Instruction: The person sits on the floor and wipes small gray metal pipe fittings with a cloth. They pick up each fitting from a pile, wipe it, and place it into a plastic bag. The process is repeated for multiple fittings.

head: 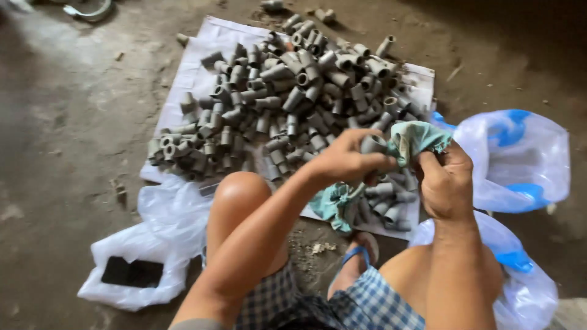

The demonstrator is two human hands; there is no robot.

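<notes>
While both hands meet just above the near edge of the white sheet [202, 73], one grey pipe fitting [373, 144] sits in the left hand [345, 160], its open end up. Left grip: fingers clenched around the fitting, thumb side toward the cloth. Right hand [446, 183]: grip closed on one teal cloth [416, 137], bunched against the fitting; a loose tail of the cloth hangs below the left hand, over the sheet's near edge. Pile of grey fittings [293, 91] covers most of the sheet, too many to count, a few strays off its far edge. Two plastic bags, white with blue [520, 159], lie right of the sheet; one clear bag [165, 220] at its near-left corner, one dark flat object [131, 272] on it.
</notes>
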